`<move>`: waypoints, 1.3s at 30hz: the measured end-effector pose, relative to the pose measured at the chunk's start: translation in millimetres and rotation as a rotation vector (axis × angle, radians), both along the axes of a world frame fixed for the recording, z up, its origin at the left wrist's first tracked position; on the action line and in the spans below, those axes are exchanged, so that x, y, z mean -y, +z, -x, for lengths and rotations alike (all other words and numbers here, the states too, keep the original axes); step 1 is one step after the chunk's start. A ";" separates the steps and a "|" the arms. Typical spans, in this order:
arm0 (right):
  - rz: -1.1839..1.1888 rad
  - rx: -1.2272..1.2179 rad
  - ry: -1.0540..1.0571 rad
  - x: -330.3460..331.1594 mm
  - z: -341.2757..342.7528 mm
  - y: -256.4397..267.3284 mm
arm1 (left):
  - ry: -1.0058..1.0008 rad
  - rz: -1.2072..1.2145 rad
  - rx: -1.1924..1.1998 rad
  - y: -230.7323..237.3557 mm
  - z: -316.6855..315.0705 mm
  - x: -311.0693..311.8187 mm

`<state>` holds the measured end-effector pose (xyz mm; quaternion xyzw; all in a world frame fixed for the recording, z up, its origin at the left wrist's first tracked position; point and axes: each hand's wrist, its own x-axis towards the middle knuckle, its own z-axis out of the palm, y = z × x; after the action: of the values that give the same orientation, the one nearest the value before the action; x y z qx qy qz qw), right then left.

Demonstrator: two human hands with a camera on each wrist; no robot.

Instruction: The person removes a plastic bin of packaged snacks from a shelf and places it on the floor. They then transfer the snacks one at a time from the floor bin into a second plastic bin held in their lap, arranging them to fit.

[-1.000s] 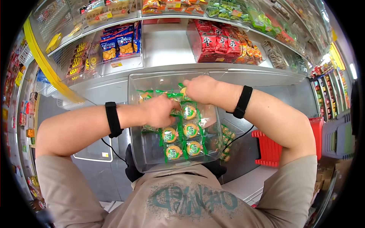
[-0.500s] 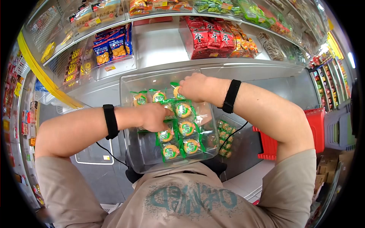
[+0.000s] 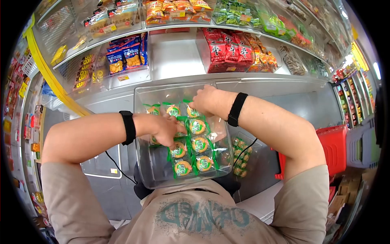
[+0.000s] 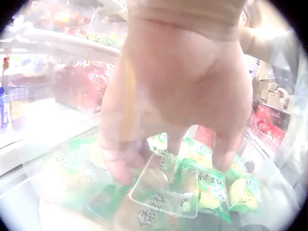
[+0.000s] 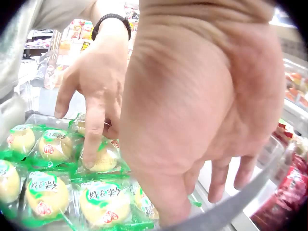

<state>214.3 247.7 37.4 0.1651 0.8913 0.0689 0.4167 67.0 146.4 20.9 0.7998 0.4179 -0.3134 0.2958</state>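
Note:
Round pastries in clear-and-green wrappers (image 3: 198, 127) (image 5: 105, 204) lie in rows in a clear plastic bin (image 3: 156, 177). The left hand (image 3: 162, 129) (image 4: 178, 91) (image 5: 98, 77) is over the left-middle packets with spread fingers; in the right wrist view its extended index finger touches one wrapper. At the bin's far edge is the right hand (image 3: 207, 101) (image 5: 197, 96), its thumb low beside the far right packet (image 3: 192, 110). Its other fingers hang loosely near the bin's rim; their contact with it is unclear.
Beyond the bin stand shelves (image 3: 174, 55) with blue snack bags (image 3: 124, 57) and red packs (image 3: 229, 49). A smaller container of green packets (image 3: 241, 156) sits right of the bin, near red baskets (image 3: 331, 148). Black cables hang from both wrists.
The left hand has shifted slightly and spread its fingers more over the packets. The right hand stays at the bin's far edge. The head view has moved a little.

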 end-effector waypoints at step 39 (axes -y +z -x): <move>0.229 0.121 0.011 45.9 -6.3 -4.0 | -0.256 0.236 -0.186 15.6 13.2 18.3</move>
<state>220.6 201.8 33.5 0.1069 0.8675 -0.0213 0.4853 53.9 128.0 36.5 0.7738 0.2987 -0.4680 0.3051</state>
